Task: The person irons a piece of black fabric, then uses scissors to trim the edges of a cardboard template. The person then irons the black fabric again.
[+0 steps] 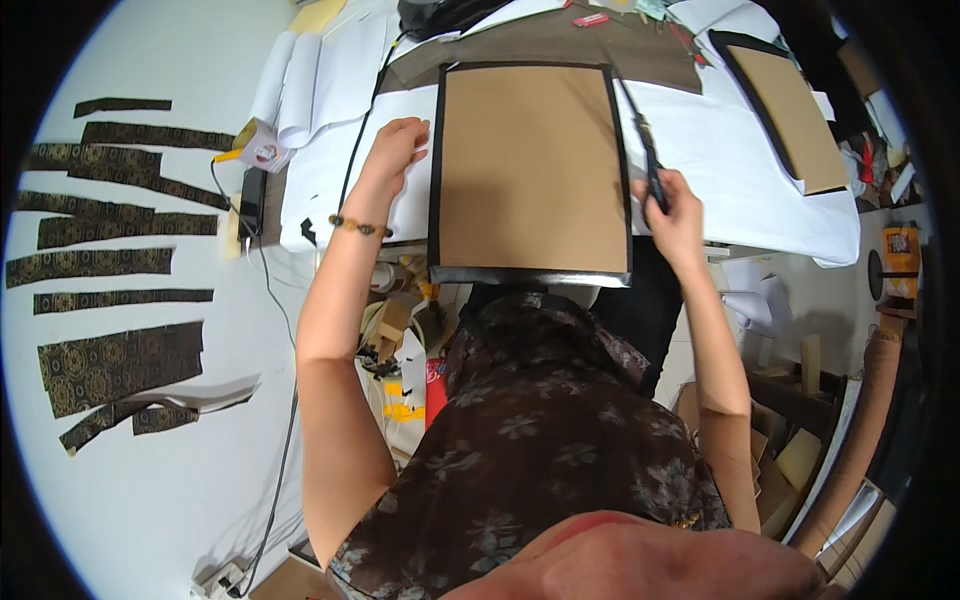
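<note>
A brown board (535,165) with a black border lies flat on the white-covered table in front of me, its near edge reaching the table's front. My right hand (675,212) grips scissors (648,150) by their dark handles, just beside the board's right edge. The blades point away from me, toward the far side of the table. To the left of the board, my left hand (397,150) hovers near the black border with its fingers loosely bent and a little apart. Nothing shows in it.
A second brown board with black edging (790,120) lies at the table's right. White paper rolls (297,90) stand at the far left, near a black cable (365,130). Dark patterned strips (110,260) hang on the left wall. A long brown roll (860,430) leans at the right.
</note>
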`<state>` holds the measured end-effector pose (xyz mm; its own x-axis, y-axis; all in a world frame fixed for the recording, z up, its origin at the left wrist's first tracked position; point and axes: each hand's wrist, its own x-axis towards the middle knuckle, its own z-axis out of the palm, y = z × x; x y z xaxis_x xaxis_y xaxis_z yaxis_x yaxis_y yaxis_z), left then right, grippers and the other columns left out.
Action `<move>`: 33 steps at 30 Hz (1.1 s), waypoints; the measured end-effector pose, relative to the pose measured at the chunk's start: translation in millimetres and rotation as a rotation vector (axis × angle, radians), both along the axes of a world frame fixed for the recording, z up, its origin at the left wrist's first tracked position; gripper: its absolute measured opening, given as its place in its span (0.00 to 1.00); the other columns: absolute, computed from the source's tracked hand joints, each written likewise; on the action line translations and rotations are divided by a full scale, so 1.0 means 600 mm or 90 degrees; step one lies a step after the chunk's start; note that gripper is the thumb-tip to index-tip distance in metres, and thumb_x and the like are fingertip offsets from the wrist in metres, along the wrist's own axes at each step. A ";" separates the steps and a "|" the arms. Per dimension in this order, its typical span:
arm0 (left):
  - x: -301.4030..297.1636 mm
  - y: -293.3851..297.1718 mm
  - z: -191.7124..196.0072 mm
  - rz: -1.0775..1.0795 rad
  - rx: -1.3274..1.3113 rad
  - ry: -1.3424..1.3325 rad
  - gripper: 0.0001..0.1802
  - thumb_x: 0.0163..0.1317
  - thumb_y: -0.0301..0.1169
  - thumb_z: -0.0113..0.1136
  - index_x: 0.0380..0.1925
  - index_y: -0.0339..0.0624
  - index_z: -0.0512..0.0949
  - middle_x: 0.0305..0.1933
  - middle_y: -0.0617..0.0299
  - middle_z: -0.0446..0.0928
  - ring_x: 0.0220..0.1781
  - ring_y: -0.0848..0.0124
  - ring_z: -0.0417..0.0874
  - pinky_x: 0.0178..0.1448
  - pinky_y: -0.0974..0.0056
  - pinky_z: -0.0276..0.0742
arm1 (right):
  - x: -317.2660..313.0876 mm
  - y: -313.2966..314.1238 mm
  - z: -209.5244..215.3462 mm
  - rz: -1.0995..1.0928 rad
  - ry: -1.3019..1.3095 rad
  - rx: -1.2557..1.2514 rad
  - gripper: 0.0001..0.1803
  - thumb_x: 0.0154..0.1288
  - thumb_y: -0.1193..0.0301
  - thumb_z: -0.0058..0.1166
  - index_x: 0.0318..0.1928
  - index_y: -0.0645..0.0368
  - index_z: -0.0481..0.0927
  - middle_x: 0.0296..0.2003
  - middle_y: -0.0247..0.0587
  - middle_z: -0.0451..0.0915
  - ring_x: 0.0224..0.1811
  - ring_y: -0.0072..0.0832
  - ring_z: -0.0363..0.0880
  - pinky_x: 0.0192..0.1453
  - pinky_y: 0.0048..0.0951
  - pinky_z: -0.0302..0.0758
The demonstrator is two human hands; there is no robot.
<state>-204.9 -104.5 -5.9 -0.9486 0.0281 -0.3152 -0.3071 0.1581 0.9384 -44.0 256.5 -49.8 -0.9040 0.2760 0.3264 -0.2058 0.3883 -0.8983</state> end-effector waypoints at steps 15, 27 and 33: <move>0.035 0.126 0.080 0.012 0.214 0.086 0.23 0.80 0.42 0.38 0.47 0.31 0.75 0.43 0.56 0.81 0.41 0.70 0.81 0.46 0.65 0.79 | 0.062 0.020 0.032 -0.087 -0.001 -0.002 0.11 0.64 0.78 0.58 0.45 0.66 0.72 0.40 0.45 0.87 0.42 0.23 0.85 0.46 0.24 0.78; 0.316 0.236 -0.099 0.293 0.559 0.004 0.13 0.78 0.39 0.44 0.43 0.42 0.73 0.43 0.65 0.78 0.42 0.77 0.78 0.48 0.66 0.78 | 0.053 -0.001 0.145 0.057 -0.084 0.280 0.18 0.55 0.71 0.70 0.44 0.65 0.80 0.22 0.33 0.74 0.22 0.18 0.69 0.28 0.21 0.69; 0.348 0.194 -0.109 0.233 0.445 -0.095 0.12 0.75 0.38 0.52 0.44 0.40 0.74 0.42 0.64 0.77 0.35 0.78 0.79 0.41 0.67 0.81 | 0.004 -0.043 0.117 0.205 -0.124 0.317 0.17 0.53 0.71 0.72 0.40 0.64 0.81 0.20 0.30 0.71 0.23 0.16 0.67 0.28 0.20 0.67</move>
<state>3.8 11.9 -71.1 -0.8854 -0.0386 -0.4631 -0.3553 -0.5862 0.7281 -41.5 230.4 20.2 -0.9724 -0.1633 0.1665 -0.2329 0.7162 -0.6579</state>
